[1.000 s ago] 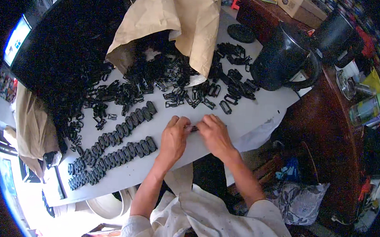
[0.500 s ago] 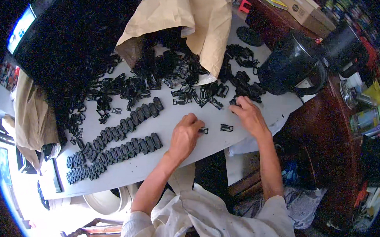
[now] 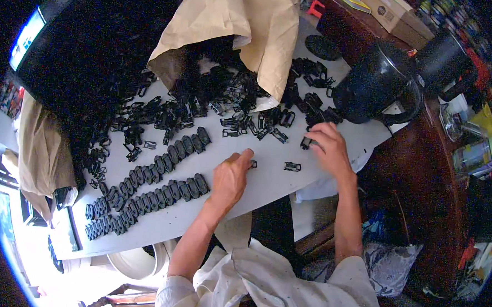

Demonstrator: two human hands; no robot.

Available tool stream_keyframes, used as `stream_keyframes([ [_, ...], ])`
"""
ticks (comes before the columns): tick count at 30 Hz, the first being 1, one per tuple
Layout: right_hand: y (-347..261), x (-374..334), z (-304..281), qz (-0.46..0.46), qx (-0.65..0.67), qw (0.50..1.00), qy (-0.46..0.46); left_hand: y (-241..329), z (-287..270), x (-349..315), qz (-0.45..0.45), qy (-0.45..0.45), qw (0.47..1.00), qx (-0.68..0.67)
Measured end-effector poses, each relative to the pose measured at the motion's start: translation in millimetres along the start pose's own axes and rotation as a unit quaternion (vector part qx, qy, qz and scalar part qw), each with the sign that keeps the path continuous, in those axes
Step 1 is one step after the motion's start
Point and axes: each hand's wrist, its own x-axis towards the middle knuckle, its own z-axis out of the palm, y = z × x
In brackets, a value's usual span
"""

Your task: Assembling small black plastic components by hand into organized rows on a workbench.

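Black clip (image 3: 306,143) right of centre, and the right hand (image 3: 333,152) has it pinched between thumb and forefinger! Mid-frame, the left hand (image 3: 231,178) curls its fingers at a second clip (image 3: 254,164) (whether they pinch it, I cannot tell). A third clip (image 3: 292,166) lies on the white table (image 3: 269,182) between them. Two rows (image 3: 155,200) of clips slant across the lower left; a pile (image 3: 227,94) sits by the paper bag (image 3: 208,18), upper centre.
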Motion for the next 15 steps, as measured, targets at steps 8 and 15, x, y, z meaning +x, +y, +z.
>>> stream_keyframes([
  [8, 11.6, -3.6, 15.3, 0.002, 0.009, 0.999, -0.052, -7.5, -0.1, -5.4, 0.002, 0.016, 1.000, -0.002],
  [15, -31.8, -0.6, 9.7, 0.027, -0.076, 0.997, -0.001, -4.9, -28.0, -11.5, 0.002, 0.054, 0.993, -0.102],
])
